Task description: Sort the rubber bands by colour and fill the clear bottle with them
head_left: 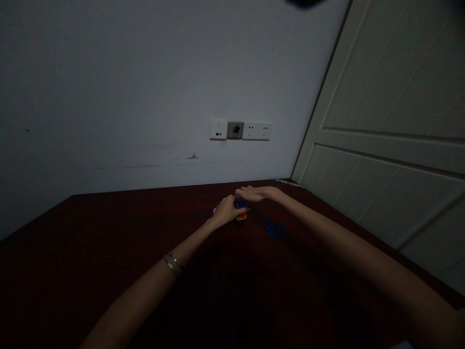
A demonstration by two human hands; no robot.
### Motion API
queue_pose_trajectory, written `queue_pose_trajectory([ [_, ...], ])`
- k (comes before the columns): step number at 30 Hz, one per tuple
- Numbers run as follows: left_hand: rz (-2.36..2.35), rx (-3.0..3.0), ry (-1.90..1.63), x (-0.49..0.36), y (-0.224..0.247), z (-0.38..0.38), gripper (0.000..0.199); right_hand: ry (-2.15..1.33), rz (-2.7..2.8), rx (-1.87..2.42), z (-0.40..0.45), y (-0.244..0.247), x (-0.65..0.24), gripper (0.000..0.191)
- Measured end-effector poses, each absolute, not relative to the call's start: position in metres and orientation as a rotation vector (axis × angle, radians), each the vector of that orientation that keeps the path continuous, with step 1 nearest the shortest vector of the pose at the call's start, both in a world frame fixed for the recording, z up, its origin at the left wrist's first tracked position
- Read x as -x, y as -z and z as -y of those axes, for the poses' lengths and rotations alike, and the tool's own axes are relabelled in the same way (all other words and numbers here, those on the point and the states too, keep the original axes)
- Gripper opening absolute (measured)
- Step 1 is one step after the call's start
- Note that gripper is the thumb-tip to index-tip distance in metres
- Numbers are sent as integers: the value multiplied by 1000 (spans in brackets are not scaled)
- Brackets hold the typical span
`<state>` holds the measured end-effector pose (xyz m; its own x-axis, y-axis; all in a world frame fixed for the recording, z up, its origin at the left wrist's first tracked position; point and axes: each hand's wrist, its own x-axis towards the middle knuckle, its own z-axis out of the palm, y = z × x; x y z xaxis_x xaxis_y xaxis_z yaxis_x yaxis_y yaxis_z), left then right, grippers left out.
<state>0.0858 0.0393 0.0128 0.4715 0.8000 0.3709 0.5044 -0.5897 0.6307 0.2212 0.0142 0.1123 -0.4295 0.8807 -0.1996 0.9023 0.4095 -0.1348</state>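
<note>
Near the back of the dark red table (156, 213), my left hand (225, 210) is wrapped round a small multicoloured object (241, 216), with yellow, red and blue parts showing. My right hand (252, 194) lies over the top of that object, its fingers close together; whether it grips anything is hidden. A bit of something pink (214, 211) shows at the left of my left hand. To the right of the hands, a loose pile of small blue pieces (276, 229) lies on the table.
A pale wall stands behind the table, with white socket plates (256, 131) and a grey one (235, 130). On the right rises a white panelled door (381, 121). A thin pale strip (288, 183) lies at the table's back right corner.
</note>
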Motion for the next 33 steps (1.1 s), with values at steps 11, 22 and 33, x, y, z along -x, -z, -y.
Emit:
queue_pose_trajectory([
  [11, -1100, -2292, -878, -85, -15, -35, 53, 477, -2642, -1669, -32, -112, -232, 45],
  [22, -1156, -2340, -865, -83, -21, -31, 51, 557, -2875, -1527, -17, -139, -248, 44],
  [33, -1157, -2393, -775, -75, -18, -28, 57, 575, -2803, -1902, -1, -127, -301, 39],
])
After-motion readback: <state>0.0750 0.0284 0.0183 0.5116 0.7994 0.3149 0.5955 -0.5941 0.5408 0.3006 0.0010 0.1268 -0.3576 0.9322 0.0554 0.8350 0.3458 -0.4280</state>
